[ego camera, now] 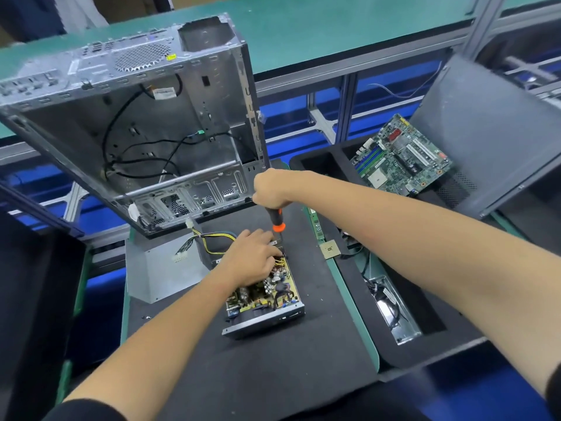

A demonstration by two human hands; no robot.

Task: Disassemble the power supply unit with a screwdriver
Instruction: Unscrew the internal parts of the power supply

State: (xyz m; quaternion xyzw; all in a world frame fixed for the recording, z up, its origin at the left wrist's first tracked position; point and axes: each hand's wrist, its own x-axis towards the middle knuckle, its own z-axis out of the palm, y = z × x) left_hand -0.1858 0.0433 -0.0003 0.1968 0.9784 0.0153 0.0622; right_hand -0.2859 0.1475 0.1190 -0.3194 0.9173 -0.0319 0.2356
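The right hand point(272, 189) grips an orange-and-black screwdriver point(277, 218) upright at the far end of the opened grey metal power supply unit point(264, 299) — the left hand point(250, 258), fingers relaxed, presses that end.

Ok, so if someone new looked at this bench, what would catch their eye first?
Probably the two bare arms meeting mid-frame: the right hand grips an orange and black screwdriver held upright over the opened power supply unit, while the left hand rests on its exposed board. Behind them looms the gutted computer case, and a green motherboard lies at the right.
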